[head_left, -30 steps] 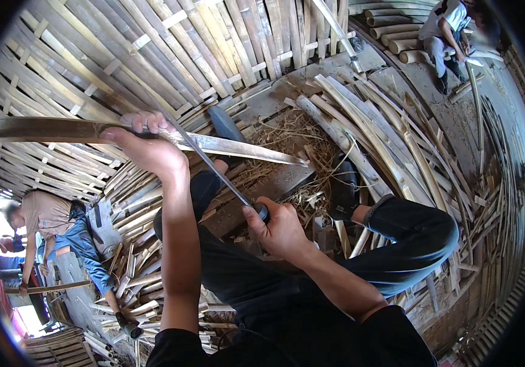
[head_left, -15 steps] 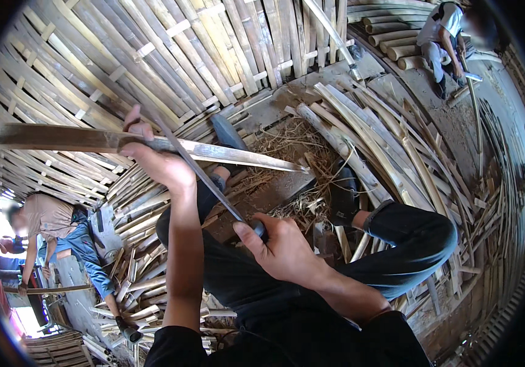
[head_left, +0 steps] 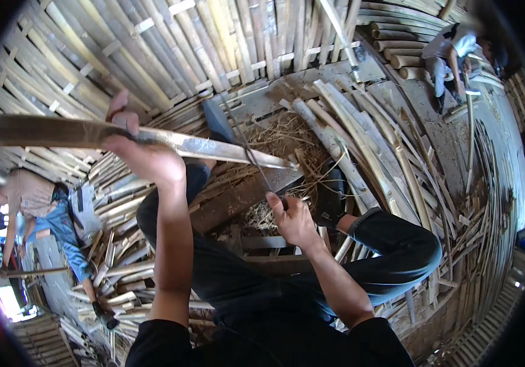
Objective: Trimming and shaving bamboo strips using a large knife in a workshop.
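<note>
Bamboo is the material throughout: your left hand [head_left: 143, 156] closes its grip around a long split bamboo strip [head_left: 152, 137], held near the strip's middle. The strip's long axis runs nearly level across the view, one end passing out past your left side, the other tapering to a point beyond the grip toward your right. Your right hand [head_left: 293, 220] wraps its grip tightly around the handle of a long thin blade [head_left: 247, 153], which rises up and away from that grip and crosses the strip just short of its tapered tip. The blade thus meets the strip well to the right of the left grip, and the right hand is the nearer one to the tip. Below both grips lie your dark-trousered knees, and beyond them a heap of dry shavings [head_left: 280, 137]. No container shows; loose bamboo slats [head_left: 360, 153] lie fanned over the floor beyond the right grip. Two other people work apart, one far left, one at the upper right.
</note>
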Available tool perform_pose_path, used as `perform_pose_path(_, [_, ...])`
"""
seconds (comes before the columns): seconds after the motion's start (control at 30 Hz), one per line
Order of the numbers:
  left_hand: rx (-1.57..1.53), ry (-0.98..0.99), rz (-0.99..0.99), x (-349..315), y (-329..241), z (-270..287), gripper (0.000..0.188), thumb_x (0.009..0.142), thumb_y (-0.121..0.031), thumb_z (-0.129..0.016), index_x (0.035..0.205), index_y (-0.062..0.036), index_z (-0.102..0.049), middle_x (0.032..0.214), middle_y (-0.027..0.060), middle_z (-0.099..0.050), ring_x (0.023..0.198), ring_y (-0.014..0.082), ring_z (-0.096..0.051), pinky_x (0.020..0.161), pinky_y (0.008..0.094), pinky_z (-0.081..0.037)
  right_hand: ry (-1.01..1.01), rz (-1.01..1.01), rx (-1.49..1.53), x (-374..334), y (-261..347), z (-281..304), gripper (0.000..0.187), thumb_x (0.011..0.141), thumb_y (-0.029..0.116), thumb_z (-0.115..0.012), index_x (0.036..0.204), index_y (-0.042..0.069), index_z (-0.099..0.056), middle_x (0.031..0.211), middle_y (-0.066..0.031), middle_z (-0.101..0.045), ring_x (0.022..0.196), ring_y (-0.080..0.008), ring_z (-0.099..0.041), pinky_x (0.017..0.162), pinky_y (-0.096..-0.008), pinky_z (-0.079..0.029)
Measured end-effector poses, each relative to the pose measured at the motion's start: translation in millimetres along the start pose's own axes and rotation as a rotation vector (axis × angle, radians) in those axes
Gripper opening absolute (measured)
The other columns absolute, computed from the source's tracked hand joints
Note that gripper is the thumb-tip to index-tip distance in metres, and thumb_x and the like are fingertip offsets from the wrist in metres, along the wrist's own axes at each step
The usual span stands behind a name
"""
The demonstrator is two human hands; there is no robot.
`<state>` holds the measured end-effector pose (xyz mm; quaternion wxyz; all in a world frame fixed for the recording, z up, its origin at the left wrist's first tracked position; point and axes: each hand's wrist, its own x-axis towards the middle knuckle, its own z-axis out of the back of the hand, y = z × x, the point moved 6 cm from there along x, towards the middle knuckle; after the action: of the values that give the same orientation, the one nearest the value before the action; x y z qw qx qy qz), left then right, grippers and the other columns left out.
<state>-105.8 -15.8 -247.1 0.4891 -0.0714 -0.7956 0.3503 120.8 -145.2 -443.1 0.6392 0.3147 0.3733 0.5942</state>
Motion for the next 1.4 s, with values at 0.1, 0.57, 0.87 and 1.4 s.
perform_pose_path(0.1, [0.11, -0.025, 0.053, 5, 6, 11, 0.071, 0.105, -0.057, -0.018, 0.112, 0.0034, -0.055, 0.086, 0.0014, -0.039, 0.084, 0.0155, -0.037, 0.095, 0.0318, -0.029, 0.134, -0.025, 0.184, 9, 30, -6, 0.08, 0.096, 0.064, -0.047, 0.104, -0.014, -0.065, 0.063, -0.024, -0.063, 0.069, -0.0345, -0.069, 0.068, -0.0463, -0.055])
perform_pose_path(0.57, [0.158, -0.093, 0.116, 15, 30, 36, 0.062, 0.105, -0.057, -0.017, 0.089, -0.0068, -0.049, 0.093, 0.0026, -0.054, 0.083, 0.0151, -0.04, 0.09, 0.0297, -0.031, 0.216, -0.452, -0.197, 37, -122, -33, 0.08, 0.098, 0.062, -0.041, 0.109, -0.015, -0.062, 0.078, -0.028, -0.062, 0.079, -0.0371, -0.065, 0.069, -0.0508, -0.054])
perform_pose_path(0.87, [0.118, -0.258, 0.314, 17, 68, 93, 0.065, 0.103, -0.06, -0.023, 0.094, -0.0058, -0.058, 0.107, 0.0136, -0.068, 0.098, 0.0213, -0.058, 0.096, 0.0366, -0.041, 0.186, -0.5, -0.079, 49, -181, -57, 0.085, 0.094, 0.069, -0.04, 0.091, -0.012, -0.066, 0.084, -0.0324, -0.066, 0.092, -0.0477, -0.065, 0.084, -0.0513, -0.052])
perform_pose_path(1.4, [-0.034, -0.109, 0.34, 28, -7, 49, 0.063, 0.093, -0.074, -0.038, 0.073, -0.0145, -0.036, 0.071, 0.0027, -0.047, 0.043, 0.0092, -0.028, 0.037, 0.0241, -0.016, 0.052, -0.556, -0.057, 53, -276, -50, 0.079, 0.088, 0.071, -0.049, 0.101, -0.004, -0.071, 0.103, -0.0304, -0.067, 0.103, -0.0436, -0.064, 0.09, -0.0472, -0.048])
